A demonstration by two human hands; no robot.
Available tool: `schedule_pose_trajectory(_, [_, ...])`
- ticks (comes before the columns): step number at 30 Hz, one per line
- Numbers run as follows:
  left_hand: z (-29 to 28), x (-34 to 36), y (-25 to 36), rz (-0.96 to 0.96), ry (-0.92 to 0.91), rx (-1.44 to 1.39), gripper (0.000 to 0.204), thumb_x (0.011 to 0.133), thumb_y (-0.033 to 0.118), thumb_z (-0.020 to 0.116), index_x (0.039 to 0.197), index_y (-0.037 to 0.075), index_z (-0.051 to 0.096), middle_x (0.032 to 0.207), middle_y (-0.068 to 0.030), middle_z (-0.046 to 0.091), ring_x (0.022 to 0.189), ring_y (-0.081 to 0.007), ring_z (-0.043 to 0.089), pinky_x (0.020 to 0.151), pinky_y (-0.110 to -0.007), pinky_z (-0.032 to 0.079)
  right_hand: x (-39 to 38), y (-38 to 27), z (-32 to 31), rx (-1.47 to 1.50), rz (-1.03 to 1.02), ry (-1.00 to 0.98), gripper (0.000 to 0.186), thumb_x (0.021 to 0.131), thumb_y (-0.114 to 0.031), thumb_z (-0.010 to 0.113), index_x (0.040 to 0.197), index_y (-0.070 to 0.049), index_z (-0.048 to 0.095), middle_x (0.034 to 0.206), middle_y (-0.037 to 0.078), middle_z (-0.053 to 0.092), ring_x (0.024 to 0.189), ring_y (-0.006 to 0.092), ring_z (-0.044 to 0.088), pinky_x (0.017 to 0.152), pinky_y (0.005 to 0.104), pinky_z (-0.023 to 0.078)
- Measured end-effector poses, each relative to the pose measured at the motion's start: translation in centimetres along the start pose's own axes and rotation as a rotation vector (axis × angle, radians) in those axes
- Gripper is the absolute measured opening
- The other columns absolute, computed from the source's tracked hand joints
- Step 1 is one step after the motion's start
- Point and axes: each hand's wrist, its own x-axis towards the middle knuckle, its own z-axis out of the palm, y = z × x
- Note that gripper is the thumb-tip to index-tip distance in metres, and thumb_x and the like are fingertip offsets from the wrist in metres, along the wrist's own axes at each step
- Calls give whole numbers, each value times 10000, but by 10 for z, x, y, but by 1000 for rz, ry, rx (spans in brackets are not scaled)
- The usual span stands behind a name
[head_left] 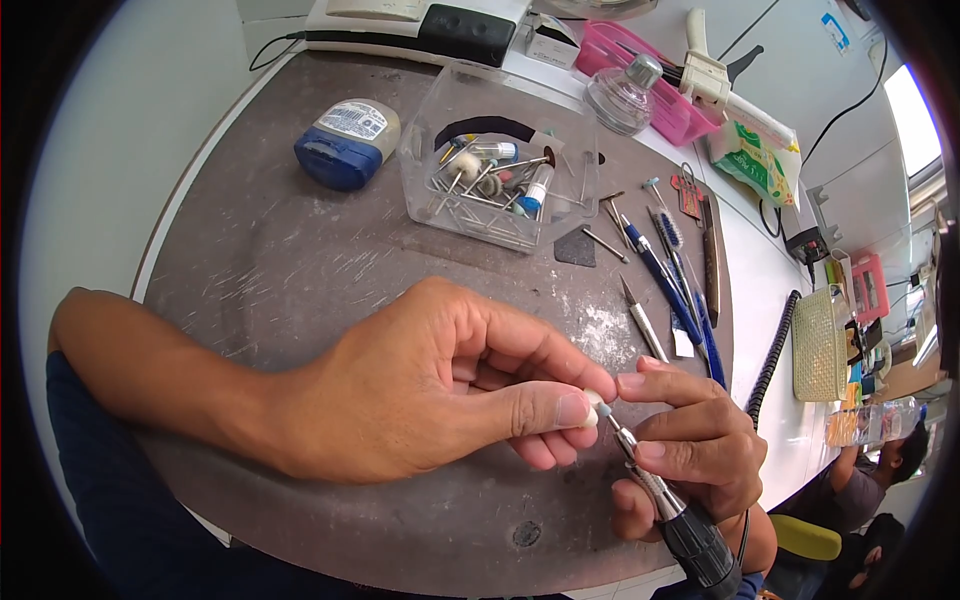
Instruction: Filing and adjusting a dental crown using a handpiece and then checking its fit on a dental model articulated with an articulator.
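Between the thumb and fingertips of my left hand (400, 385) is a small white tooth-like piece (591, 416), mostly covered by the fingers. My right hand (705, 430) grips a rotary handpiece (698, 548) with a black body and a metal front, held like a pen. Its small greyish bur (604, 410) sits right at the white piece; whether it touches or spins I cannot tell. My two hands meet at the fingertips above the brown work mat (330, 530). White powder (605, 335) lies on the mat just beyond them.
A clear plastic box (420, 190) holds several burs and polishing tips. Left of it lies a blue-capped container (345, 150). Blue-handled tools (665, 285) and a knife (712, 260) lie to the right, near a coiled black cord (775, 350). A glass bottle (625, 95) stands behind. Another person (860, 485) sits far right.
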Motion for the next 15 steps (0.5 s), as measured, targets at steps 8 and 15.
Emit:
schedule_pose_trajectory(8, [0,0,-1,-1,6,-4,279,933,46,563,1173,-97,562,964,-180,672,864,-171,664,785,-261,556,1,1,0,-14,-32,-9,323,702,-40,800,958,-36,602,837,89,636,984,351,656,896,472,532])
schedule_pose_trajectory(15, [1,0,-1,20,-1,3,274,930,38,564,1174,-88,567,960,-174,675,867,-166,663,789,-258,553,-1,2,1,29,-6,51,327,699,-32,796,956,-32,593,842,96,640,982,350,656,891,474,533])
